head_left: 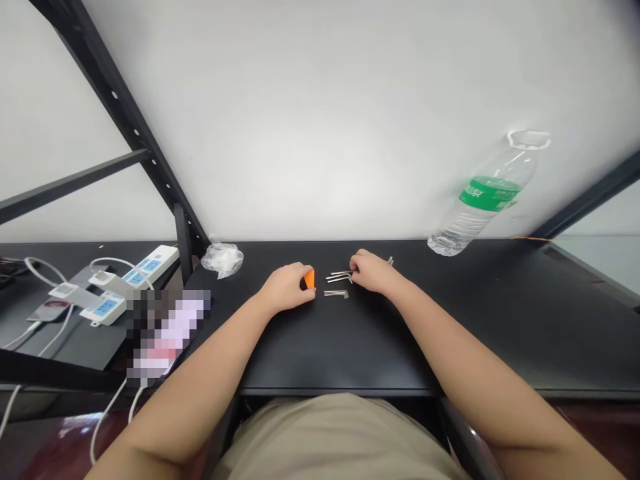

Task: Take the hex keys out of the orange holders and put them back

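Note:
On the black table, my left hand [290, 287] is closed on a small orange holder [310, 279], which shows between thumb and fingers. To its right my right hand [371, 271] is bent down over several silver L-shaped keys [340, 275], its fingertips at their right ends. Whether it grips one of them cannot be made out. More metal ends stick out just beyond the right side of this hand. A small row of shorter L-shaped keys [336, 293] lies nearer to me, between the two hands, touched by neither.
Crumpled clear plastic [223, 259] lies by the wall at the left. A large water bottle [477, 200] with a green label stands at the back right. Power strips [130, 283], white cables and a pixelated phone-like object [173, 333] are at the left, near a black metal frame [135, 127].

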Action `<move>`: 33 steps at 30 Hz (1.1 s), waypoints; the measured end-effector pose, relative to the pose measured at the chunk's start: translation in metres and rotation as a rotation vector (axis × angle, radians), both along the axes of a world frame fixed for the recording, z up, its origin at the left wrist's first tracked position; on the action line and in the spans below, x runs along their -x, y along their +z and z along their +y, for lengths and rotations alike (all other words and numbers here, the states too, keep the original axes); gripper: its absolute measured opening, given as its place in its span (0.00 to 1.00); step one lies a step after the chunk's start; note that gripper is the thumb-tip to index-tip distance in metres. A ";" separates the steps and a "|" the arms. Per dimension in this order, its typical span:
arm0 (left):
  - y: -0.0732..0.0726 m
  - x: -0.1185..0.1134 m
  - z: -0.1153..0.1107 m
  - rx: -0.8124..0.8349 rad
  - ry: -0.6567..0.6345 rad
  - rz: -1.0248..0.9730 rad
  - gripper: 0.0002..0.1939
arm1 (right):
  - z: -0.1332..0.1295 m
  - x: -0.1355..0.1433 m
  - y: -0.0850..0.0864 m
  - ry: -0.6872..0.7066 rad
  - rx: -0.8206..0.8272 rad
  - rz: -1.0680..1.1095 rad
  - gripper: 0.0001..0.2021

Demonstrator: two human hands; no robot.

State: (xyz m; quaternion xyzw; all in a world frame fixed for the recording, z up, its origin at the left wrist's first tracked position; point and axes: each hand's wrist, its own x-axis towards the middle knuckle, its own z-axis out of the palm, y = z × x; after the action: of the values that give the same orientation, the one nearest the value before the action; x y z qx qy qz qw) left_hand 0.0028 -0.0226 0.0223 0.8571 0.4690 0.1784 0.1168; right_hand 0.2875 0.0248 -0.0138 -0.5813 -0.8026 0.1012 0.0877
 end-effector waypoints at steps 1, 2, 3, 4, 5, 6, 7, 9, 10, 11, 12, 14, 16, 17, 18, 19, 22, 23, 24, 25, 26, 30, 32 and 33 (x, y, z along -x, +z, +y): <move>-0.001 0.000 0.000 0.001 0.000 -0.014 0.09 | 0.001 0.000 -0.002 -0.021 -0.004 0.026 0.04; -0.001 0.000 0.000 0.002 0.000 -0.025 0.09 | 0.002 0.000 -0.003 -0.039 -0.011 0.056 0.05; -0.001 0.000 0.001 0.006 -0.001 -0.040 0.09 | 0.003 -0.001 -0.004 -0.050 -0.019 0.090 0.05; -0.002 0.000 0.001 0.012 -0.001 -0.058 0.10 | 0.003 -0.001 -0.004 -0.053 -0.025 0.127 0.06; -0.002 0.000 0.001 0.019 0.001 -0.077 0.10 | 0.003 -0.002 -0.003 -0.048 -0.033 0.168 0.06; -0.002 0.000 0.001 0.025 0.002 -0.095 0.11 | 0.003 -0.002 -0.002 -0.037 -0.041 0.213 0.07; -0.003 0.000 0.002 0.030 0.006 -0.114 0.12 | 0.002 -0.002 0.000 -0.020 -0.050 0.259 0.08; -0.004 0.000 0.003 0.040 0.018 -0.150 0.15 | -0.002 0.000 0.005 0.022 -0.067 0.347 0.09; -0.005 -0.001 0.003 0.043 0.026 -0.161 0.17 | -0.005 0.002 0.008 0.042 -0.073 0.382 0.09; -0.005 -0.001 0.003 0.047 0.032 -0.172 0.18 | -0.008 0.004 0.011 0.064 -0.080 0.419 0.09; -0.005 -0.001 0.003 0.052 0.035 -0.184 0.18 | -0.011 0.007 0.013 0.092 -0.088 0.465 0.09; -0.005 -0.002 0.003 0.067 0.031 -0.222 0.19 | -0.018 0.013 0.018 0.160 -0.127 0.571 0.09; -0.005 -0.002 0.002 0.077 0.019 -0.280 0.20 | -0.024 0.018 0.022 0.237 -0.198 0.657 0.09; -0.005 -0.002 0.001 0.076 0.012 -0.310 0.20 | -0.026 0.020 0.024 0.268 -0.237 0.679 0.09; -0.004 -0.003 0.001 0.073 0.005 -0.336 0.19 | -0.027 0.020 0.026 0.291 -0.273 0.680 0.09; -0.004 -0.003 0.000 0.067 0.000 -0.353 0.19 | -0.028 0.020 0.027 0.313 -0.306 0.670 0.09; -0.003 -0.004 -0.001 0.061 -0.008 -0.377 0.19 | -0.030 0.018 0.032 0.372 -0.370 0.619 0.11; -0.003 -0.004 -0.001 0.065 -0.009 -0.380 0.19 | -0.030 0.018 0.033 0.393 -0.380 0.603 0.11; -0.002 -0.004 -0.001 0.071 -0.012 -0.381 0.18 | -0.030 0.017 0.034 0.412 -0.385 0.593 0.12; -0.001 -0.004 -0.002 0.081 -0.018 -0.380 0.18 | -0.030 0.017 0.035 0.427 -0.384 0.588 0.12; 0.000 -0.003 -0.002 0.090 -0.026 -0.380 0.17 | -0.031 0.016 0.036 0.436 -0.382 0.587 0.12; 0.004 -0.003 -0.006 0.129 -0.109 -0.395 0.16 | -0.034 0.019 0.039 0.427 -0.379 0.591 0.12; 0.006 -0.004 -0.008 0.157 -0.165 -0.405 0.16 | -0.038 0.026 0.039 0.435 -0.341 0.582 0.12; 0.007 -0.005 -0.010 0.172 -0.186 -0.405 0.16 | -0.041 0.030 0.039 0.444 -0.311 0.573 0.13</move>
State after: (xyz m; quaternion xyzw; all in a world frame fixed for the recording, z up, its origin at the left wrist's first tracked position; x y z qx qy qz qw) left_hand 0.0079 -0.0324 0.0289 0.8303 0.3686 0.2944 0.2968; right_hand 0.2574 -0.0162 0.0250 -0.3215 -0.8575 0.1533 0.3712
